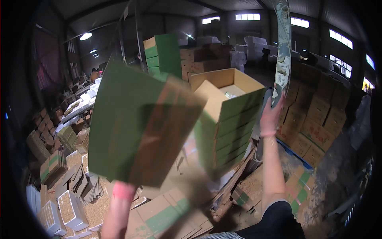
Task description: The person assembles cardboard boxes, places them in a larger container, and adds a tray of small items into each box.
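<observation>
A green cardboard carton point(119, 123) with a brown band hangs blurred in front of me on the left; whether it is flat or opened out, I cannot tell. My left hand point(123, 190) is at its lower edge, wrist showing and fingers hidden behind the cardboard. At right, my raised right hand point(271, 115), seemingly in a pink glove, is wrapped round a dark grey handled tool point(266, 97) beside an upright post point(283, 47) with scraps stuck to it. Between the hands stands a stack of green cartons point(234, 131), the top one open with something pale inside.
Flattened cartons point(167, 217) lie below me. White foam boxes point(71, 209) of tan granular material stand lower left, near cardboard pieces point(81, 183). Brown cartons point(314, 119) are stacked on a blue pallet point(294, 153) at right. Another green stack point(163, 55) rises behind.
</observation>
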Action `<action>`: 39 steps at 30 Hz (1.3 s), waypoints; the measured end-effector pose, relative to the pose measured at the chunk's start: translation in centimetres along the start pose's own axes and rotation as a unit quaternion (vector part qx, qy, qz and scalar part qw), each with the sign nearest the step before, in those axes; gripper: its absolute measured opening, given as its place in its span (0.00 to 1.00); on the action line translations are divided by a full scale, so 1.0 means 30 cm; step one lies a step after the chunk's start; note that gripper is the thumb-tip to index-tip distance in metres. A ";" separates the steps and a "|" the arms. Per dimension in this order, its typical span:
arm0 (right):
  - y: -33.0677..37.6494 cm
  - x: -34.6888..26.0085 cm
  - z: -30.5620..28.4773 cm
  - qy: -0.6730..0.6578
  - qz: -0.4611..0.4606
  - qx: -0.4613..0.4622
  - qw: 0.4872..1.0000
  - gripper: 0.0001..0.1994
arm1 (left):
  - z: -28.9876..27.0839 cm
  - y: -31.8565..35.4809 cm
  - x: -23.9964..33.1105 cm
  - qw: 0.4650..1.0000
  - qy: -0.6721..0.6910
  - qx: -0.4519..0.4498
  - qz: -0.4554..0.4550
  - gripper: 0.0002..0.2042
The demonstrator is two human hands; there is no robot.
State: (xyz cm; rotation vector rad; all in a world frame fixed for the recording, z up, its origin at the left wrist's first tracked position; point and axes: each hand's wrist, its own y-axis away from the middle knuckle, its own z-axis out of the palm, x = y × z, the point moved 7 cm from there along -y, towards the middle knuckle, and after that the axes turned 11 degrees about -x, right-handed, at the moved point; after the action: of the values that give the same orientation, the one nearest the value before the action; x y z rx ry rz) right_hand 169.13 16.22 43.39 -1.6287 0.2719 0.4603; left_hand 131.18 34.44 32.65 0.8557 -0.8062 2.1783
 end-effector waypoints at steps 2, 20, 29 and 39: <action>-0.082 0.473 0.045 -0.076 0.056 -0.106 0.990 0.21 | 0.156 -0.326 -0.014 0.998 0.018 -0.062 -0.019 0.24; -0.148 0.310 0.231 -0.047 -0.108 -0.080 0.990 0.19 | 0.197 -0.803 0.222 0.448 -0.891 0.021 0.066 0.21; 1.400 -0.480 0.451 -0.149 0.128 -0.799 0.568 0.40 | -0.841 1.379 -0.014 0.320 -0.718 0.494 -0.372 0.28; 1.550 -0.403 0.586 -0.342 0.261 -0.629 0.648 0.28 | -0.636 1.585 0.072 0.556 -0.577 0.598 -0.027 0.32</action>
State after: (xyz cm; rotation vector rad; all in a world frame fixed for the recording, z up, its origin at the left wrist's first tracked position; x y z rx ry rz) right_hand 135.66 27.17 6.27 -2.5024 -0.2781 2.0071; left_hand 87.99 20.65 8.68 3.0547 0.5178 1.5857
